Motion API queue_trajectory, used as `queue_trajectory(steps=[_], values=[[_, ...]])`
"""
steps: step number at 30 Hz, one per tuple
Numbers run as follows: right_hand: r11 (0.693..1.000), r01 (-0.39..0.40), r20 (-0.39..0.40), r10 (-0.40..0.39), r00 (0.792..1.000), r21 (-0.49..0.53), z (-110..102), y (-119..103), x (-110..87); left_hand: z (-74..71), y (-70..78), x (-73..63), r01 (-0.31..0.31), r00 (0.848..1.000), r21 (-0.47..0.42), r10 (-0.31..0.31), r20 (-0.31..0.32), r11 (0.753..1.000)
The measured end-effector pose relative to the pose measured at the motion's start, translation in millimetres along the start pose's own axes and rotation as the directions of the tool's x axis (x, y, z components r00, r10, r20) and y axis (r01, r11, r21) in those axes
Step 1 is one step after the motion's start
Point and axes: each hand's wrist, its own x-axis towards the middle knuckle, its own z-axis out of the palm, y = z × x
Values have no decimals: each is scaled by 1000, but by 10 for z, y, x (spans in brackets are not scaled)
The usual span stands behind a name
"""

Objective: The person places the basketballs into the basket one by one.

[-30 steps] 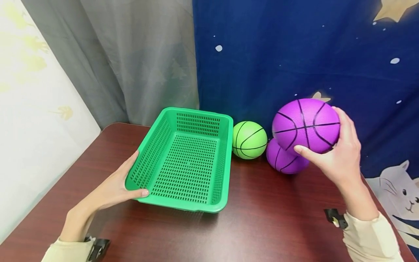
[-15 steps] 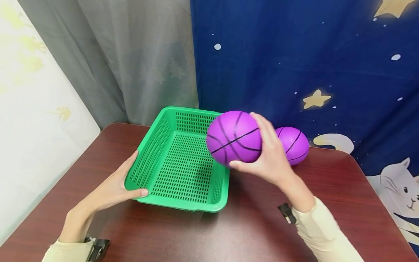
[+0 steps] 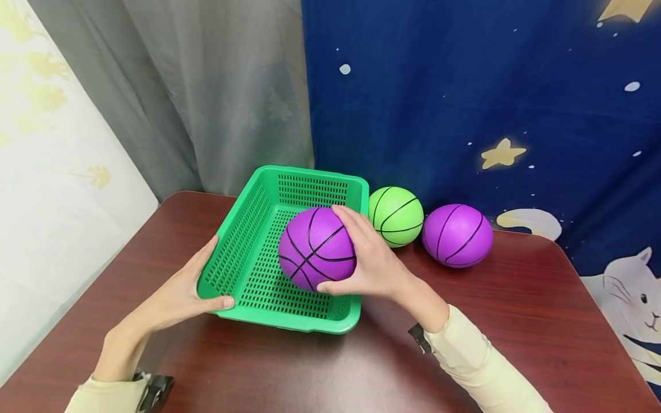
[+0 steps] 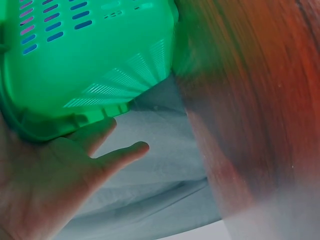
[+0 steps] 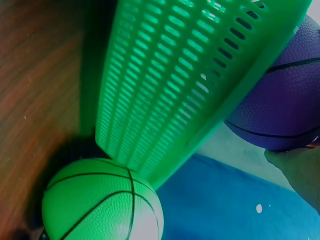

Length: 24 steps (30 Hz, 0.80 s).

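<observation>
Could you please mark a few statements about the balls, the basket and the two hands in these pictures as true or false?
1. The right hand holds a purple ball over the inside of the green basket. True.
2. The left hand holds the green ball. False: it grips the basket's near left corner; the green ball sits on the table beside the basket.
3. A second purple ball lies on the table to the right of the green ball. True.
4. The basket already contains two balls. False: only the held purple ball is in or above it.
</observation>
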Motion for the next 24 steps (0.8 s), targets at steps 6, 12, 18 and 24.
queue_trajectory(steps=[6, 12, 18, 24], values=[[1000, -6, 55, 4, 998, 29, 94, 14, -19, -5, 9, 13, 5, 1000, 12, -5, 7, 1000], [1000, 5, 108, -5, 994, 3, 180, 41, -41, -5, 8, 2, 7, 1000, 10, -7, 7, 1000], [999, -37, 178, 37, 983, -1, 245, 34, -53, -4, 10, 6, 3, 1000, 18, -3, 4, 1000], [999, -48, 230, 51, 972, -16, 313, 30, -58, -1, 18, 7, 7, 1000, 20, -7, 8, 1000]])
